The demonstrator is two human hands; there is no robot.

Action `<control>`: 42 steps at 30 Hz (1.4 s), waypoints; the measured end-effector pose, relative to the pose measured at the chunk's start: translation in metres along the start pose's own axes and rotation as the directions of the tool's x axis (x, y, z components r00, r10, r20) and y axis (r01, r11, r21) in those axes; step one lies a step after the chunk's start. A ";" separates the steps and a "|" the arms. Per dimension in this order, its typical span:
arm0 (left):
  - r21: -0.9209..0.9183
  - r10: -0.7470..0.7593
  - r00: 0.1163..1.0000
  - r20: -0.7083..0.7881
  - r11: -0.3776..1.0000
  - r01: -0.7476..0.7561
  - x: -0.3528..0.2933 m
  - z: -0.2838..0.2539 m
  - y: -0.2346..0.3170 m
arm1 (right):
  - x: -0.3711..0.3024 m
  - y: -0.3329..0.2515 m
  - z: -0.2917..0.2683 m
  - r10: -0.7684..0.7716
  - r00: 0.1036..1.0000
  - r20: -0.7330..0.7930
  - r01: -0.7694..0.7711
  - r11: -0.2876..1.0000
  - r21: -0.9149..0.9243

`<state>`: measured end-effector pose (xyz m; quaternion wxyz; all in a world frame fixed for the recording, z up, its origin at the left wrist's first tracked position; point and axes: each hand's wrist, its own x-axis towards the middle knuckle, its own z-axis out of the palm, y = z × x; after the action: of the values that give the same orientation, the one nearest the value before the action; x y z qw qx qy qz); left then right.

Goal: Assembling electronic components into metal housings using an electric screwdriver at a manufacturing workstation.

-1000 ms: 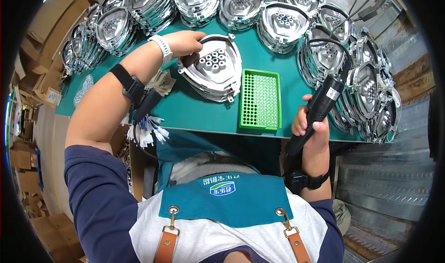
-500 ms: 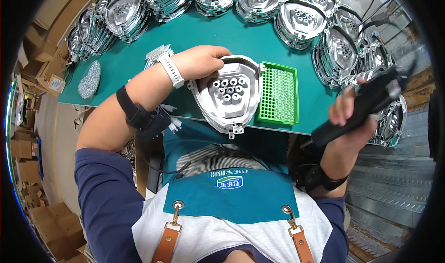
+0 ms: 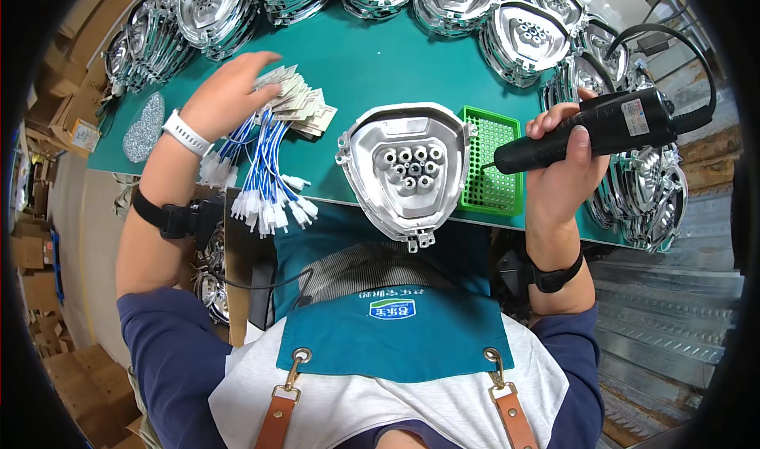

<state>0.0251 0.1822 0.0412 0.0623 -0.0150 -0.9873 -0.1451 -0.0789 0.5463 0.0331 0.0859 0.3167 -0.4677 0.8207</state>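
Note:
In my right hand is a black electric screwdriver lying level, fingers wrapped round its body. Its bit points left, over a green tray whose holes hold rows of small pale pieces. To the tray's left rests a silvery three-sided lamp housing, a cluster of round sockets in its middle, its narrow end past the table's near edge. My left hand, thumb and forefinger apart, is at a pile of pale flat boards. Blue and white wires run from the boards to white connectors hanging over the edge.
Stacks of similar silvery housings line the far and right sides of the green table. A glittery grey pad lies at the left. The screwdriver's black cable loops at the right. Cardboard boxes stand on the left.
My left hand has left the lamp housing and moved left to the boards. My right hand has brought the screwdriver left, its bit now over the green tray.

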 end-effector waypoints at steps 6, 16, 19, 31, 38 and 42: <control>-0.144 -0.082 0.996 0.042 0.986 0.087 -0.012 0.019 -0.035 | 0.011 0.005 -0.006 0.002 0.985 0.172 0.004 0.999 -0.035; -0.089 -0.139 0.990 0.032 0.986 0.141 0.011 0.029 -0.062 | 0.023 0.013 -0.012 0.066 0.950 0.306 -0.086 0.995 0.053; -0.227 -0.241 0.969 0.057 0.942 0.248 0.015 0.031 -0.075 | 0.016 0.012 0.002 0.091 0.965 0.244 -0.097 0.995 0.013; 0.078 0.038 0.851 -0.524 0.997 0.004 -0.005 -0.007 -0.035 | 0.003 0.005 0.009 0.028 0.996 0.085 -0.018 0.992 -0.125; -0.006 -0.021 0.316 -0.948 0.999 0.046 -0.075 -0.063 0.024 | -0.012 0.002 0.038 -0.147 0.955 -0.258 -0.001 0.869 -0.496; -0.395 -0.241 0.380 -0.893 0.824 -0.405 -0.073 -0.026 0.081 | -0.003 0.006 0.018 -0.086 0.980 -0.181 -0.001 0.901 -0.433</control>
<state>0.1042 0.2513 0.0798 0.5990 -0.0014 -0.6903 -0.4058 -0.0711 0.5286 0.0337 0.2174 0.2179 -0.6197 0.7220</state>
